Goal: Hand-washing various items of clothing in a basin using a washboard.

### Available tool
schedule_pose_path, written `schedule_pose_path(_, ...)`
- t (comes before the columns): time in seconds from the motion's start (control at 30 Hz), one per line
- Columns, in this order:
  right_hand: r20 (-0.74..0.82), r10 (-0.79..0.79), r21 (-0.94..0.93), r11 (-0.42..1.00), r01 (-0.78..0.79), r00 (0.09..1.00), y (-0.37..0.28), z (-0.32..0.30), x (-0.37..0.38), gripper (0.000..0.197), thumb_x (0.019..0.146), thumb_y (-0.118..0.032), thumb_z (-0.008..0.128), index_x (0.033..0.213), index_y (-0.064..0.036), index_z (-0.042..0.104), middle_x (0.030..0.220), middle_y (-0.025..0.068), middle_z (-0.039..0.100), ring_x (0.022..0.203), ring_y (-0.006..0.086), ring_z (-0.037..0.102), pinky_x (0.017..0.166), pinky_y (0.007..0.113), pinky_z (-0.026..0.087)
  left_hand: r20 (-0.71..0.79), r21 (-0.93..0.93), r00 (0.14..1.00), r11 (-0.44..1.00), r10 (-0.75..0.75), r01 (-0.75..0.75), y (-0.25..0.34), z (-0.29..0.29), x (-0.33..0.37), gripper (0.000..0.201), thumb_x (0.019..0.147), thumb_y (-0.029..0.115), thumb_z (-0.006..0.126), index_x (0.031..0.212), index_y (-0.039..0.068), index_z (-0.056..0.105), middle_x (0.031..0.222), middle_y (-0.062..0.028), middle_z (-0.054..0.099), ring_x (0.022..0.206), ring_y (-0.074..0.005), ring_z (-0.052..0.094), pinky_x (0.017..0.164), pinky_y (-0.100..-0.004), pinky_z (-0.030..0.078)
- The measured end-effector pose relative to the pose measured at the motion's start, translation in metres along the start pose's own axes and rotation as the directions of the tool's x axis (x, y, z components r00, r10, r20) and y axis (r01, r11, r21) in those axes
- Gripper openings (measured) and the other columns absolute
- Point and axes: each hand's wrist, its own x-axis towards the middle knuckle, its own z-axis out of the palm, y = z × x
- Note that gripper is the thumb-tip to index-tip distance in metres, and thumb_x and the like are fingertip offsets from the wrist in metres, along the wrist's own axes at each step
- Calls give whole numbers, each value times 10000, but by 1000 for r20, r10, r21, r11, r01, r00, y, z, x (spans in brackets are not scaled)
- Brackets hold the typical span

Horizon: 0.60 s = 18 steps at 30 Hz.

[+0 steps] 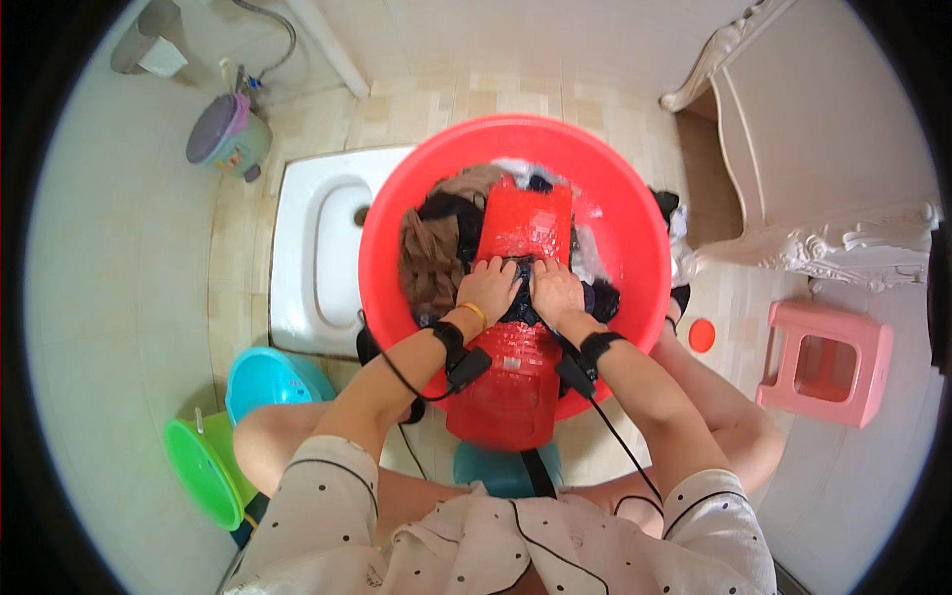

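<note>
A red washboard (pixel 526 223) slopes from inside a large red basin (pixel 635 223) over its near rim towards me. Across the middle of the board lies a wet, dark garment (pixel 522 302), bunched up. My left hand (pixel 489 288) and my right hand (pixel 555 290) press on it side by side, fingers curled into the cloth from either side. Brown and black clothes (pixel 433 253) are heaped in the basin to the left of the board. White and dark cloth (pixel 587 253) shows in the water to its right.
A white squat toilet (pixel 297 297) is left of the basin, with a lidded bin (pixel 238 144) beyond. Cyan (pixel 268 387) and green (pixel 203 476) basins stand at near left. A pink stool (pixel 863 367), a red disc (pixel 702 335) and carved white furniture (pixel 793 238) are on the right.
</note>
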Motion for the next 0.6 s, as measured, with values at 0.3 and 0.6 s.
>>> schedule_pose_path(0.3, 238, 50, 480, 862, -162, 970, 8, -48, -45, 409, 926, -391, 600, 1195, -83, 605, 1145, 226, 649, 1126, 398, 567, 984, 473, 420, 68, -416, 995, 904, -75, 96, -30, -40, -57, 780, 921, 494, 577, 1500, 103, 232, 1103, -174, 548, 1079, -371, 505, 908, -542, 406)
schedule_pose_path(0.6, 29, -55, 188, 981, 49, 998, -39, -31, -84, 491, 825, -344, 649, 1302, -257, 570, 1248, 81, 501, 1147, 359, 472, 868, 543, 444, -112, 84, 993, 996, 39, -29, 2, -12, -87, 434, 919, 398, 524, 1267, 140, 549, 1331, -104, 464, 1147, -423, 453, 855, -552, 456)
